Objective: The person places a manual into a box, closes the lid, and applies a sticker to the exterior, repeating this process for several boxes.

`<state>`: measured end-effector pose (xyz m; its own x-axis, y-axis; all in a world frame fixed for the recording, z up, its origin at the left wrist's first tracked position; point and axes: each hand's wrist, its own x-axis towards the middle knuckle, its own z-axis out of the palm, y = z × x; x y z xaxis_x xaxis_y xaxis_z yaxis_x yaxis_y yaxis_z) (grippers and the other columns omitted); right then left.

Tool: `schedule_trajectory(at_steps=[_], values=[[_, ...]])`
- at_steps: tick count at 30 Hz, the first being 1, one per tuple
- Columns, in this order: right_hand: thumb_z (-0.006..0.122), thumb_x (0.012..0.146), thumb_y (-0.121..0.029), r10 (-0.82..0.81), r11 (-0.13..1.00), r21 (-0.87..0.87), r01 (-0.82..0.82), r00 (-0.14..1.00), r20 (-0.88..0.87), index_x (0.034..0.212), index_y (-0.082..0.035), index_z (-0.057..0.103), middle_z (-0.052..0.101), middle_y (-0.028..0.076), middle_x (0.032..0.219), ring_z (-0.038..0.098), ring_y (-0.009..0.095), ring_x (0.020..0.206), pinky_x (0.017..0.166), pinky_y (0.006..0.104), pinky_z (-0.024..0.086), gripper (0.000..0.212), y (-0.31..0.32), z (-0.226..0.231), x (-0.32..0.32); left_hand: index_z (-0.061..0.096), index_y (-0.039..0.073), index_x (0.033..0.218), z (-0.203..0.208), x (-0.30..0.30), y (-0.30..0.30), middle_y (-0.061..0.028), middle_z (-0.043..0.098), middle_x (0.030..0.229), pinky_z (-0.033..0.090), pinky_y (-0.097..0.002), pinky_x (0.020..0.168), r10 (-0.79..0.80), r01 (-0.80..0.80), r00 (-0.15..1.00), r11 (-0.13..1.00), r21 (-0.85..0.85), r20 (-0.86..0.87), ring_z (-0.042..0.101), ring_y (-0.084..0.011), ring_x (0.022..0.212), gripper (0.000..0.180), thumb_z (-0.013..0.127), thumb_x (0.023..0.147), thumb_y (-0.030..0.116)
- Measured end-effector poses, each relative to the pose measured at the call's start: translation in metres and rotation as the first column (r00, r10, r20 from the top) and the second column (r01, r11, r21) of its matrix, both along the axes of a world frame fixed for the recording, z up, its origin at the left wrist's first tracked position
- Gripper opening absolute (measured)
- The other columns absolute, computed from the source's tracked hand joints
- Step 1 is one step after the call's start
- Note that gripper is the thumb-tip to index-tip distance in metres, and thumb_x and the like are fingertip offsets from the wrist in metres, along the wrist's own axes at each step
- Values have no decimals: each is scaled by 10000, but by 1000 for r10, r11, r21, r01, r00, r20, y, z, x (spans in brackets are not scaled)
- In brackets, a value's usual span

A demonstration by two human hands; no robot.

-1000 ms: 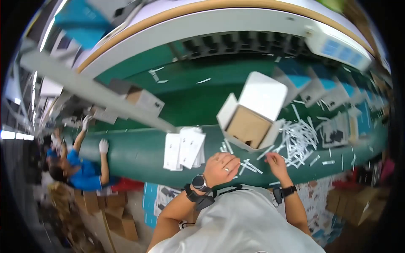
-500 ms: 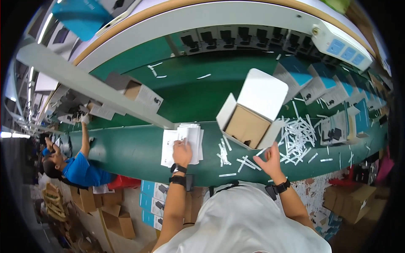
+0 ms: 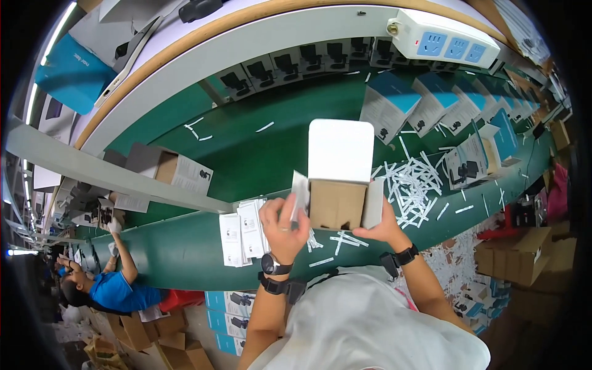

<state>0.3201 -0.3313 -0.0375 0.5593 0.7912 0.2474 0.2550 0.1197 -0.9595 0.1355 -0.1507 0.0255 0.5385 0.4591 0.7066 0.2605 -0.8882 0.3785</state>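
A white carton (image 3: 341, 151) with its lid and side flaps raised stands before me at the near edge of the belt. A brown cardboard insert (image 3: 337, 205) fills its inside. My left hand (image 3: 285, 229) is at the carton's left side, its fingers curled about the left flap. On the opposite side, my right hand (image 3: 383, 226) grips the lower right wall, with the thumb at the near bottom edge. Left of my left hand lies a stack of white leaflets (image 3: 232, 240), partly fanned out.
White paper strips (image 3: 412, 188) are heaped right of the carton. Blue-and-white boxes (image 3: 390, 102) line the belt's far right, below a power strip (image 3: 447, 44). A grey post (image 3: 123, 166) slants across the left. A co-worker in blue (image 3: 117, 283) works farther left.
My left hand has left the leaflets and come to the carton's left flap. My right hand now grips the carton, which has turned upright to face me. The view has shifted to the right.
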Motion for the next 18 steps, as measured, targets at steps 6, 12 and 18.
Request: schedule_trajectory(at_steps=[6, 12, 18], values=[[926, 592, -338, 53, 961, -269, -62, 998, -38, 1507, -14, 313, 499, 138, 1415, 577, 151, 1094, 823, 271, 490, 1148, -39, 28, 0, 258, 5, 1471, -16, -11, -22, -177, 467, 1336, 422, -424, 986, -115, 179, 978, 886, -428, 172, 491, -332, 1193, 831, 699, 769, 59], [792, 736, -327, 177, 966, -241, -89, 910, 374, 1282, -54, 615, 541, 150, 1418, 701, 244, 785, 603, 302, 528, 635, -27, 58, -25, 426, -37, 1362, -75, -11, -26, -155, 552, 1207, 469, -375, 937, -91, 120, 992, 538, -834, 84, 571, -250, 1072, 561, 641, 846, 19], [619, 813, -126, 200, 944, -315, -96, 927, 316, 1252, -58, 614, 513, 103, 1455, 686, 273, 829, 655, 324, 531, 444, -27, 67, -19, 427, -17, 1407, -13, 8, -45, -266, 441, 1399, 374, -485, 1068, -175, 166, 984, 893, -418, 16, 461, -427, 1258, 648, 691, 833, 127]])
